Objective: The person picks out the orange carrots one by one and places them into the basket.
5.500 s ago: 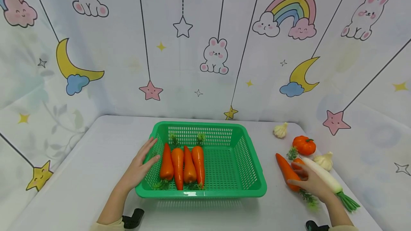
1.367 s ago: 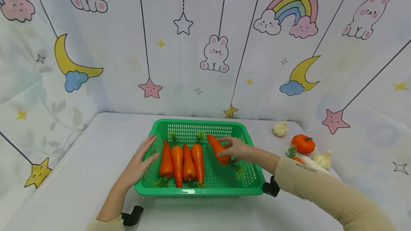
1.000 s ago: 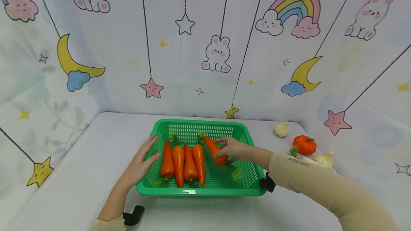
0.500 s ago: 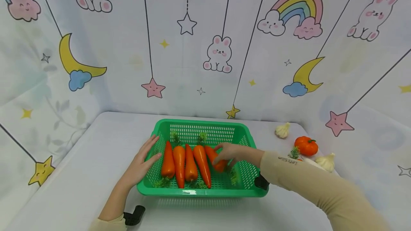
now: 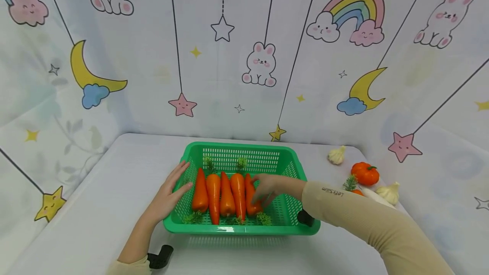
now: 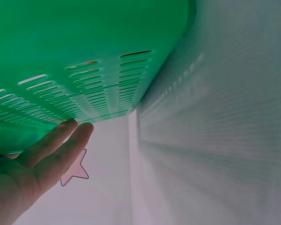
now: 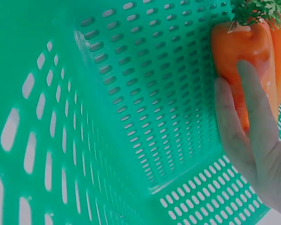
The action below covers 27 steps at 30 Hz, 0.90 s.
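A green plastic basket [image 5: 244, 230] holds several orange carrots in a row, pointing front to back. My right hand [image 5: 267, 188] is inside it, over the rightmost carrot [image 5: 252, 210]. In the right wrist view, the fairly straight fingers [image 7: 255, 93] lie against the side of that carrot [image 7: 239, 44], which rests beside its neighbour, greens toward me. My left hand [image 5: 168, 194] is at the basket's left side, fingers extended. In the left wrist view, the fingertips of the left hand [image 6: 42, 168] reach the slotted wall [image 6: 98, 84]; the thumb is hidden there.
Right of the basket lie two garlic bulbs [image 5: 336, 155], a pumpkin-shaped orange-red vegetable [image 5: 365, 174], a leafy green top [image 5: 349, 183] with an orange piece beside it, and a white radish [image 5: 378, 195] partly behind my right sleeve [image 5: 366, 215]. A patterned cloth wall [image 5: 229, 79] stands behind the table.
The right hand has brought a carrot from the table's right side into the basket, lowered it and straightened it beside the others. The left hand has stayed at the basket's left side.
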### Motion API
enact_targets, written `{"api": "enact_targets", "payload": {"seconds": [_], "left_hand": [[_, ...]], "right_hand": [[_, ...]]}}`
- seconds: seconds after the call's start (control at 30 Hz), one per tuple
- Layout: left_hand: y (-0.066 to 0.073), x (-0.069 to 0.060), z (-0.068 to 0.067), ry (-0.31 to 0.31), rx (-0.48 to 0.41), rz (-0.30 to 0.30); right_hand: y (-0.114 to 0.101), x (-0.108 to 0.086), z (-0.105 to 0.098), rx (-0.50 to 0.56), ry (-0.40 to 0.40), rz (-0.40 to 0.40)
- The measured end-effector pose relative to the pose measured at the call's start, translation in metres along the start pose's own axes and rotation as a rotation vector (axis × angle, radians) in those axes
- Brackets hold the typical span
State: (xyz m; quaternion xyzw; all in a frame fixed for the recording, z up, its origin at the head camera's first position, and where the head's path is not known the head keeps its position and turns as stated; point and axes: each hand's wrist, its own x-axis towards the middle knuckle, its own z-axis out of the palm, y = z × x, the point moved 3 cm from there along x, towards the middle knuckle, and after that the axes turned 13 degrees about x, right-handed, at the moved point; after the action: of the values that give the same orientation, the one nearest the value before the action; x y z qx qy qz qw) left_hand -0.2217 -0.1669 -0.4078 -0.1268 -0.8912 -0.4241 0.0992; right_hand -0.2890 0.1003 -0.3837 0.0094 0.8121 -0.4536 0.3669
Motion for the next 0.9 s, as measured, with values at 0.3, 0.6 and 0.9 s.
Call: {"api": "enact_targets", "payload": {"seconds": [0.3, 0.6, 0.9], "left_hand": [[0.002, 0.001, -0.001, -0.002, -0.001, 0.003], [-0.005, 0.001, 0.001, -0.006, 0.012, -0.002], [-0.004, 0.001, 0.001, -0.007, 0.007, 0.0]], "right_hand": [[0.001, -0.006, -0.003, 0.039, -0.098, 0.013], [-0.008, -0.019, -0.011, 0.087, -0.146, -0.025], [-0.021, -0.039, -0.022, 0.118, -0.169, -0.138]]}}
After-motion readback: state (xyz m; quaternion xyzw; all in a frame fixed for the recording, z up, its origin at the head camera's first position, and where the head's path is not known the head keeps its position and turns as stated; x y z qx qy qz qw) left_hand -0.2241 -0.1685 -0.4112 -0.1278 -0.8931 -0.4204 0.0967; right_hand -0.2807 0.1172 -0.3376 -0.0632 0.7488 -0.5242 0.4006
